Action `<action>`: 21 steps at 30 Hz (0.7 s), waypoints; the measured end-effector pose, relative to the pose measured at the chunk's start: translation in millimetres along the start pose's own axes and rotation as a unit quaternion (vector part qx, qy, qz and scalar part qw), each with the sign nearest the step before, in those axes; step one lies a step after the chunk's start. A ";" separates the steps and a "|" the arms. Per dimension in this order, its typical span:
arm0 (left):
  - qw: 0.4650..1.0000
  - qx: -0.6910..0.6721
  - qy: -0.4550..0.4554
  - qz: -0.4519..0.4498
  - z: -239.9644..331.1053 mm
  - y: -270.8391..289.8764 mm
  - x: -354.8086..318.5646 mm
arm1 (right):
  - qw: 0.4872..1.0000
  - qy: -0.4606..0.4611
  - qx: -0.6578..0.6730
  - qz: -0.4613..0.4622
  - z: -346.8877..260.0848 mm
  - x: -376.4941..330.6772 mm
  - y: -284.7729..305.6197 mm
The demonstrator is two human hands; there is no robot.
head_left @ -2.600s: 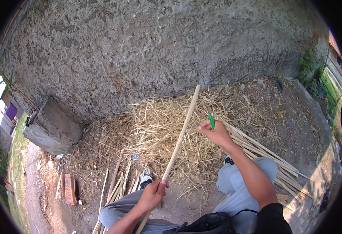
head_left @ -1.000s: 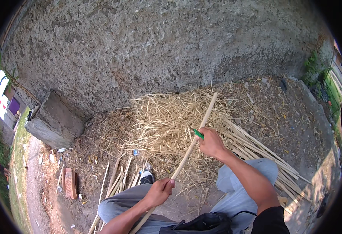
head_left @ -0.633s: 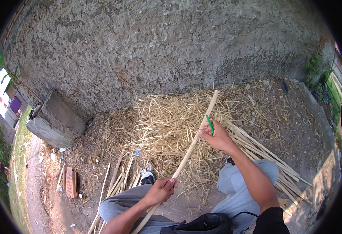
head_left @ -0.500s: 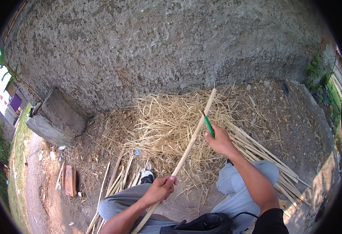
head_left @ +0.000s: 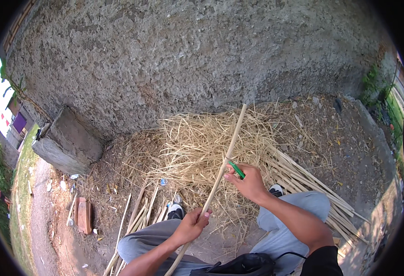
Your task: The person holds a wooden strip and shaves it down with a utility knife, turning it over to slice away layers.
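Pale wood, it seems, makes up the long strip (head_left: 236,134) that runs aslant from the lower edge of the view up across the heap of straw-like shavings (head_left: 190,142). Low on it, the left hand (head_left: 191,225) has its fingers curled round the strip, thumb along it; that is the only plain support, so a slack grip could let the strip roll or its far end swing. Further right, the right hand (head_left: 248,182) has its fingers bent in on a green-handled tool (head_left: 237,170), its tip close by the strip; if that tip is sharp, a downward slip could carry it toward the left hand or the left knee (head_left: 132,248). Harder to make out, again from the left: the strip's lower end is cut off, the left palm is hidden, the tip is too small to show contact, and the right hand partly covers the handle.
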State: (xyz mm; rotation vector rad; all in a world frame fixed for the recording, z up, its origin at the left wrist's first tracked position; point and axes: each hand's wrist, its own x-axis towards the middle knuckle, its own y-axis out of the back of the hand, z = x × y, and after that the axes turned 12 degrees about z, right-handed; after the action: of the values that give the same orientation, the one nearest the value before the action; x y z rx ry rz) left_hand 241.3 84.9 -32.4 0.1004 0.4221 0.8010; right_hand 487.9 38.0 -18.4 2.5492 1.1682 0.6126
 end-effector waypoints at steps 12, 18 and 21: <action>0.984 0.148 -0.077 0.066 6.5 -6.1 -10.0 | 0.992 0.123 -0.030 0.028 15.1 11.4 -11.7; 0.987 0.130 -0.079 0.058 3.8 -5.7 -6.3 | 0.992 0.055 -0.033 0.111 10.6 25.1 -2.7; 0.986 0.134 -0.070 0.068 1.9 -1.3 -5.5 | 0.995 -0.043 -0.054 0.070 -8.6 37.6 18.8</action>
State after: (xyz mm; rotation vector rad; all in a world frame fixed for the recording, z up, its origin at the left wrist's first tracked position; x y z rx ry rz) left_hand 239.6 80.3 -29.2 0.4380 0.3908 0.8631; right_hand 518.0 55.4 6.7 2.5532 0.9084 0.5738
